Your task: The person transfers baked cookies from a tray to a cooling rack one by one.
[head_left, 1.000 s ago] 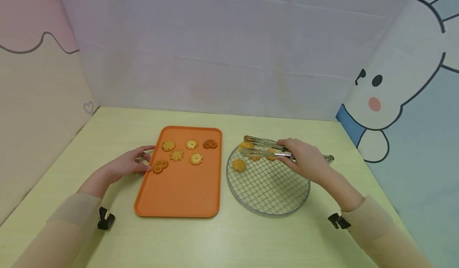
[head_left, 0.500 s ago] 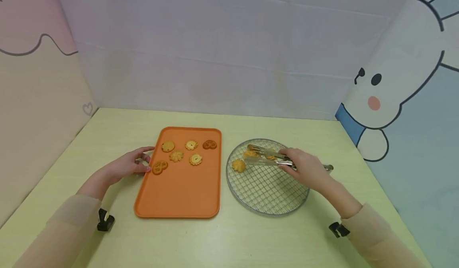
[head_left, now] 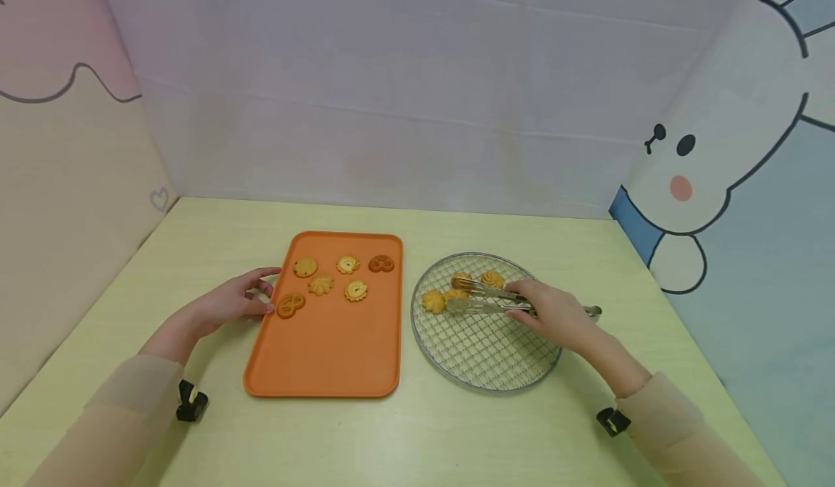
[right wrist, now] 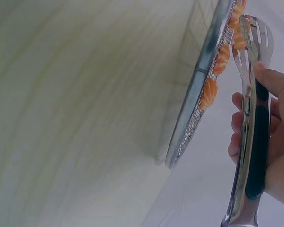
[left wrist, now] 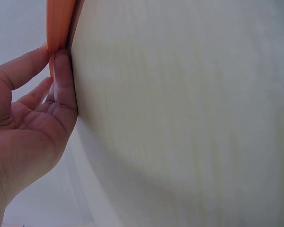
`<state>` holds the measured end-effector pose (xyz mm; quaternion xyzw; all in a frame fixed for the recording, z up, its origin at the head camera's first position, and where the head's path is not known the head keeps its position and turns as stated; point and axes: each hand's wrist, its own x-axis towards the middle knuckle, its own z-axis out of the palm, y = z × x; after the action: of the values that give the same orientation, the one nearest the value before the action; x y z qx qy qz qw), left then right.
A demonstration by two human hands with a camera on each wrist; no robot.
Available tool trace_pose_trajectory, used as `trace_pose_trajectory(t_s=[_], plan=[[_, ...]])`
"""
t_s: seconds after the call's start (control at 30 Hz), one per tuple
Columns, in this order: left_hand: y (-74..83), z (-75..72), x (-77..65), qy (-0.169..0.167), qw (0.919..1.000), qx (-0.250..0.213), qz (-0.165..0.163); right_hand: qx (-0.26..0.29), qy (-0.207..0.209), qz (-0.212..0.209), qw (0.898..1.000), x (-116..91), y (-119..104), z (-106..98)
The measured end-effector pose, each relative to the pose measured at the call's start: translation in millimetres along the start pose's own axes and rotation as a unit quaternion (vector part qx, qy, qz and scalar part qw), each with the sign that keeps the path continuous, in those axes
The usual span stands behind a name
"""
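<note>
My left hand (head_left: 231, 300) holds the left rim of the orange tray (head_left: 326, 356). In the left wrist view the thumb and fingers pinch the tray's edge (left wrist: 59, 23). Several biscuits lie on its far half, among them a pretzel-shaped one (head_left: 290, 305) close to my fingers. My right hand (head_left: 551, 313) grips metal serving tongs (right wrist: 253, 142) with dark handle grips and slotted, fork-like ends. Their tips reach low over the far left part of a round wire rack (head_left: 489, 356). Between the two tips shows a swirled golden cookie (head_left: 457, 295), with another cookie (head_left: 433, 301) just left of it.
A swirled cookie (head_left: 492, 278) sits near the rack's far edge, and one more (head_left: 461, 277) is partly hidden behind the upper tong arm. Rack and tray stand side by side on the pale wooden table (head_left: 417, 436), with a narrow gap between. A white cloth wall (head_left: 404, 96) closes the back.
The tongs have come down toward the near side with my right hand, and the cookie between their tips has shifted the same way. My left hand stays at the tray's rim.
</note>
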<state>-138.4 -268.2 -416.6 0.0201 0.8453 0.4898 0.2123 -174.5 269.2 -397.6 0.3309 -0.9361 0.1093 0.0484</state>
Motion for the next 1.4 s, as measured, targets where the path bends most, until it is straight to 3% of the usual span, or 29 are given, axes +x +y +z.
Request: trace_pose_trajectory(t_s=[0.67,1.4], plan=[[3.8,0.3,-0.9,-0.002,1.0,-0.001,-0.002,0.005,-0.031,0.006,0.999,1,5,3],[-0.1,0.1,1.4,-0.002,1.0,-0.004,-0.002,0.014,-0.011,0.0,1.0,6,-4,-16]])
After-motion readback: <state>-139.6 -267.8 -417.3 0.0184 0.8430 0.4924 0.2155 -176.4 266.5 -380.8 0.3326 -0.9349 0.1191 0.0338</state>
